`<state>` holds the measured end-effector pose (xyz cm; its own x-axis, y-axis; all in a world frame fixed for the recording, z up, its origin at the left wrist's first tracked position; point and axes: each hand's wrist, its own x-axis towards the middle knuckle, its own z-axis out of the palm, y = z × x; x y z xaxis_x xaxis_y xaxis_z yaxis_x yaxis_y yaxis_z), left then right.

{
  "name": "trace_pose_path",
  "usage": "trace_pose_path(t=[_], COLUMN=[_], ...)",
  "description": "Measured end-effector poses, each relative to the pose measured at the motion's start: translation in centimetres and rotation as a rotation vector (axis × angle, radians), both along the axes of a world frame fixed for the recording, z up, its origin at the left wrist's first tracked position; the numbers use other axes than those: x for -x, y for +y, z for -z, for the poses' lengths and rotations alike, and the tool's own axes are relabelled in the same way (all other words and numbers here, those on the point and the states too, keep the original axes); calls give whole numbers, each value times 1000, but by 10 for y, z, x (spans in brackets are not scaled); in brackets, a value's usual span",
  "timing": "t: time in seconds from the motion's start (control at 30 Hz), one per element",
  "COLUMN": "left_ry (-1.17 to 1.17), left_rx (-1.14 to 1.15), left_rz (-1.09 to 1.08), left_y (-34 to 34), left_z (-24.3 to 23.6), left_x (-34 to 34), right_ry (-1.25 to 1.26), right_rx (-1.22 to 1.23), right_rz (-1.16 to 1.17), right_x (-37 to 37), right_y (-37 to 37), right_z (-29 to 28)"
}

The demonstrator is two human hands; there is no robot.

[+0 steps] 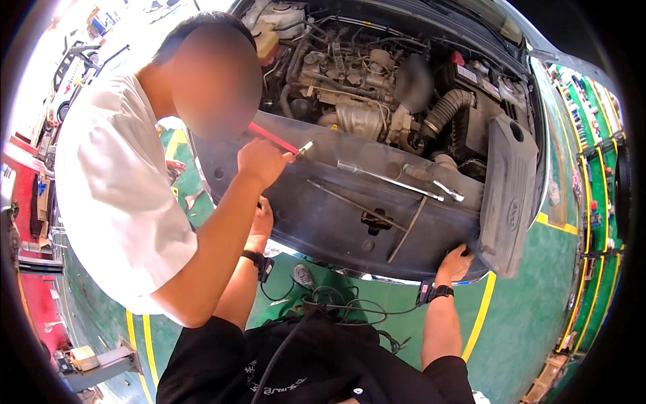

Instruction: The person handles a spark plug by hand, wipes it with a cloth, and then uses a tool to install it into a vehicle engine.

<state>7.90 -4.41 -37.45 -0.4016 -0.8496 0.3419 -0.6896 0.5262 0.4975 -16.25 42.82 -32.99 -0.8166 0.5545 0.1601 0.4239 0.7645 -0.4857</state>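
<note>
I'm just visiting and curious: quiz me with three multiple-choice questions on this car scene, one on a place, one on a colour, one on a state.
1. Where does the wearer's right hand rest?
A. on the lower edge of the dusty grey front panel
B. on the green floor
C. on the black air hose

2. What colour is the handle of the slim tool that the co-worker's hand holds?
A. blue
B. red
C. yellow

3. In what state is the engine bay?
A. covered by a sheet
B. shut under the bonnet
C. open, engine exposed

Answers: 1 A, the fingers lie against the panel's bottom edge. 2 B, a red shaft sticks out above the fist. 3 C, the engine and hoses show plainly.
</note>
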Motion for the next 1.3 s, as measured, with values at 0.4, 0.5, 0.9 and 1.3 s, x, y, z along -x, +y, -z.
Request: trace_pose_path(t=[0.4, 0.5, 0.9, 1.3], left_ry=[-19, -12, 62, 60], left_rx=[-169, -52, -86, -84], left_rz=[-35, -23, -42, -38], left_y=[46, 43, 54, 56], left_z=[-19, -11, -23, -28], left_x=[9, 7, 11, 10], right_ry=[-6, -19, 7, -41], right_rx=[-16, -1, -26, -1], right_rz=[20, 14, 28, 15], right_x=[4, 1, 5, 1], right_y=[4, -4, 4, -2], right_z=[5, -4, 9, -5])
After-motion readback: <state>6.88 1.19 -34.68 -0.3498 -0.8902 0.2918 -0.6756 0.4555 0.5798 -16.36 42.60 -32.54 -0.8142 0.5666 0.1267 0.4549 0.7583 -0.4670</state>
